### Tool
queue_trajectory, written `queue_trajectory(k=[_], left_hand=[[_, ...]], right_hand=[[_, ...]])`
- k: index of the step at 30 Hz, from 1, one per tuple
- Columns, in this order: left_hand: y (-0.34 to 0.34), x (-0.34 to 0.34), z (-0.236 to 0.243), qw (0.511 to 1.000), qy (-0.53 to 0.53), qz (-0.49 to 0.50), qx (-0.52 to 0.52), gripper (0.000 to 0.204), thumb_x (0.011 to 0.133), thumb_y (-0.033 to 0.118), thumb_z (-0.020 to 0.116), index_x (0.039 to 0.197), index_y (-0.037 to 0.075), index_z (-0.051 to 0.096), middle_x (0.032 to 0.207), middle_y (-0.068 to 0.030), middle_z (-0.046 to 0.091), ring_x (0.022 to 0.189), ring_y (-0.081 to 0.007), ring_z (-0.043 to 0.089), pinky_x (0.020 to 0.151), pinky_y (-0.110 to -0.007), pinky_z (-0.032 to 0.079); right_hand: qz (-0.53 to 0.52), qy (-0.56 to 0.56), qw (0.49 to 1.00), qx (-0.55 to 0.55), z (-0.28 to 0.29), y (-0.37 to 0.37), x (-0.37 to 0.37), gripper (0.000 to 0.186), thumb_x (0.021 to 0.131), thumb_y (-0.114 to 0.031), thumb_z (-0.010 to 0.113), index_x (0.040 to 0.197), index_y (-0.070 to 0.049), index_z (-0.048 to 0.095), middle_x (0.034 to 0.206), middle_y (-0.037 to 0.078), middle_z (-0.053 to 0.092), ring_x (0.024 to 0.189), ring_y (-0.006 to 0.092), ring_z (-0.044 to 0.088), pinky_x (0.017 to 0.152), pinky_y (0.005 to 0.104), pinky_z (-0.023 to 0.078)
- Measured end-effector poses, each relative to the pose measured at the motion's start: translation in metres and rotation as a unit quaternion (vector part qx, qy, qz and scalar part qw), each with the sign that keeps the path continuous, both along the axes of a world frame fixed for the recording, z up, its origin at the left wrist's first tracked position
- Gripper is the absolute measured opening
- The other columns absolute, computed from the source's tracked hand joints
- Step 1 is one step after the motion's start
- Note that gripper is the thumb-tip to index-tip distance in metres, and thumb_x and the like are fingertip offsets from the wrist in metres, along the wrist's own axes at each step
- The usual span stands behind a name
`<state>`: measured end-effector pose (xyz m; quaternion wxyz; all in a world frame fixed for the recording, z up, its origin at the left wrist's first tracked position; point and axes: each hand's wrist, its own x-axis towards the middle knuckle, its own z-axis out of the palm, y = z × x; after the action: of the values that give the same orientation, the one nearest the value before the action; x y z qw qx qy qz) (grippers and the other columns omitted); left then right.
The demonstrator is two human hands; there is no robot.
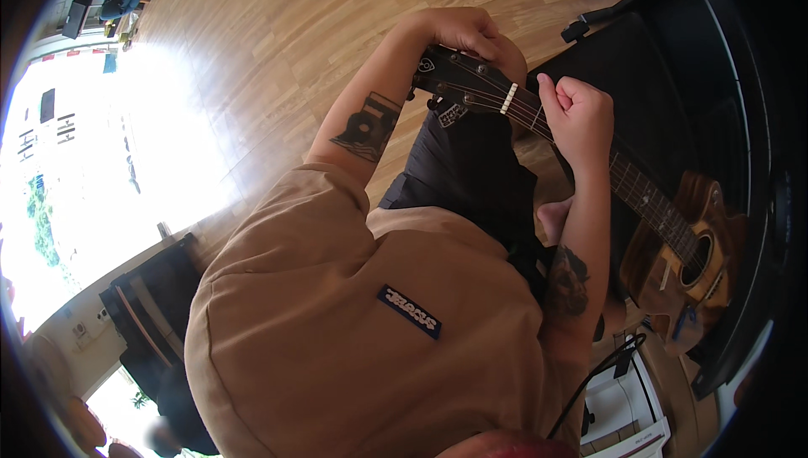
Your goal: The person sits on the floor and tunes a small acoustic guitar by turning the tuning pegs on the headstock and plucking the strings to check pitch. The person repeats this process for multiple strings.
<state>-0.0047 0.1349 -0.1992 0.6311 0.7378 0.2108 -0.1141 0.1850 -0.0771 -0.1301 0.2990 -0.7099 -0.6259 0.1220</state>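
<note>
An acoustic guitar lies slanting across my lap, its dark fretted neck (644, 193) running from the black headstock (454, 79) to the brown wooden body (715, 264) at the right. A pale nut (508, 98) marks where headstock and neck meet. My left hand (463, 30) is bent over the far side of the headstock, by the tuning pegs, with its fingers curled and their tips hidden. Over the neck just past the nut is my right hand (581, 117), fingers folded in and thumb raised. Whether it pinches a string does not show.
Beneath the headstock is my leg in dark shorts (454, 163). A large black case-like thing (623, 54) stands along the right side. Wood flooring (295, 29) stretches ahead to a bright window at the left. A black cable (602, 365) hangs by my right elbow, near a white box (627, 424).
</note>
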Motion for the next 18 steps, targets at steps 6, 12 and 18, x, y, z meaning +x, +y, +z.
queue_trajectory(k=[6, 12, 18], left_hand=[[-0.001, -0.010, -0.007, 0.985, -0.165, 0.009, -0.047, 0.017, 0.089, 0.016, 0.076, 0.082, 0.004, 0.065, 0.082, -0.0011, 0.067, 0.075, -0.0076, 0.060, 0.069, -0.026, 0.048], [0.003, -0.011, -0.003, 0.985, -0.137, -0.010, -0.109, 0.016, 0.091, 0.016, 0.076, 0.095, 0.003, 0.067, 0.086, -0.0001, 0.069, 0.079, -0.0078, 0.064, 0.072, -0.024, 0.050], [-0.015, -0.002, 0.012, 0.993, -0.087, 0.007, -0.082, 0.018, 0.095, 0.019, 0.075, 0.104, 0.003, 0.074, 0.087, 0.0008, 0.072, 0.074, -0.0046, 0.062, 0.066, -0.022, 0.049]], right_hand=[[0.005, 0.008, 1.000, 0.022, 0.000, 0.000, -0.002, 0.051, 0.094, -0.026, 0.077, 0.062, -0.002, 0.045, 0.058, 0.013, 0.045, 0.051, 0.0298, 0.041, 0.049, 0.0426, 0.034], [-0.001, -0.002, 1.000, 0.001, 0.002, 0.000, -0.002, 0.050, 0.094, -0.030, 0.076, 0.062, -0.002, 0.050, 0.059, 0.014, 0.054, 0.051, 0.0352, 0.049, 0.050, 0.0447, 0.038], [-0.004, 0.000, 1.000, -0.003, 0.002, -0.001, -0.002, 0.049, 0.094, -0.031, 0.075, 0.062, -0.003, 0.051, 0.060, 0.014, 0.054, 0.051, 0.0349, 0.049, 0.049, 0.0443, 0.038]])
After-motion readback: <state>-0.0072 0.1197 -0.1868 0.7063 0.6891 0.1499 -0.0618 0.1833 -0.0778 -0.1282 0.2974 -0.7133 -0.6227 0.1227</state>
